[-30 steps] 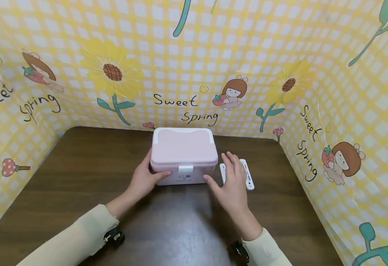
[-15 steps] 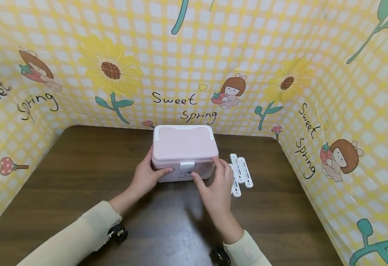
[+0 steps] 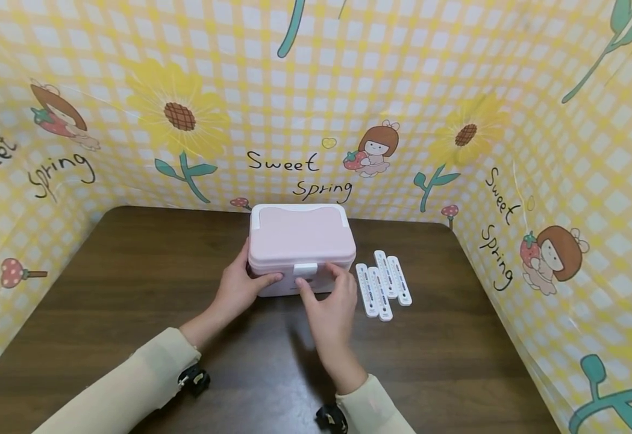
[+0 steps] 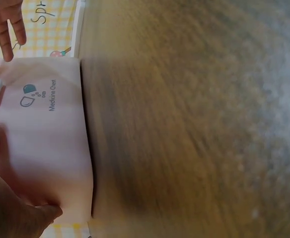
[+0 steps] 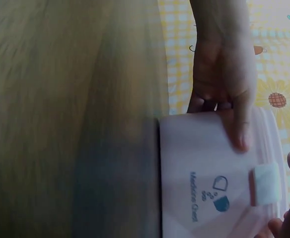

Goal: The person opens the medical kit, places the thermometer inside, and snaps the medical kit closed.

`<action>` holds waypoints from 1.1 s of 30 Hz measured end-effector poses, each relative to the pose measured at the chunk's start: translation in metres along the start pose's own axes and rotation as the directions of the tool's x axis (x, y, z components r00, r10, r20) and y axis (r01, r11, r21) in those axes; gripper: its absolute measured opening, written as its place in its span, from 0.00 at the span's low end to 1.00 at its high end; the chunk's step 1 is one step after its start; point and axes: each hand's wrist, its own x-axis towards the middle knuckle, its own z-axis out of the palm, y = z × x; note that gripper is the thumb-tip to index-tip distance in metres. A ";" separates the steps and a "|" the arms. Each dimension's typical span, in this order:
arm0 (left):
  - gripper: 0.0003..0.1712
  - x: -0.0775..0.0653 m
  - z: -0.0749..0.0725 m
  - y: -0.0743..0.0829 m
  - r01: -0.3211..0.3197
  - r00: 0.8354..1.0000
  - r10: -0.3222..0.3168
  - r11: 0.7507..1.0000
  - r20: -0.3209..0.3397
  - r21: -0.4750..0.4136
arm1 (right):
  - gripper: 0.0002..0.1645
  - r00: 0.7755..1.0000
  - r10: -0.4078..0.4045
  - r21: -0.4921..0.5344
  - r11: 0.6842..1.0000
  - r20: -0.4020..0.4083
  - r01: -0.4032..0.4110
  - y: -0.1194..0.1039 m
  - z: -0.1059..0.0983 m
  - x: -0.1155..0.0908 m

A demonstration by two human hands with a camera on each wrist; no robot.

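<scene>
A pale pink medicine box [image 3: 302, 235] with a white-edged lid, closed, stands on the table. "Medicine Chest" and a capsule drawing show on its front in both wrist views. My left hand [image 3: 233, 284] holds the box's left end, thumb [image 5: 242, 136] on the front and the other fingers round the side, partly hidden. At the front edge of the lid sits a white latch [image 3: 305, 269]. My right hand [image 3: 331, 310] is at this latch, its thumb just below and its fingers at the right, loosely bent, with a gap between.
Several white strips [image 3: 383, 280] with printed scales, like thermometers, lie right of the box on the dark wooden table [image 3: 147, 289]. Yellow checked cloth [image 3: 305, 90] with flowers and figures rises behind the table and along both sides.
My right hand has moved left from beside the strips, across the box's right front, to the latch. More strips now show. The left hand keeps its hold on the box.
</scene>
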 end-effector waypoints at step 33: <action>0.65 -0.001 -0.001 -0.001 -0.047 0.998 0.048 0.998 -0.034 0.032 | 0.31 0.982 0.021 -0.168 0.984 -0.190 -0.053 -0.006 0.045 0.005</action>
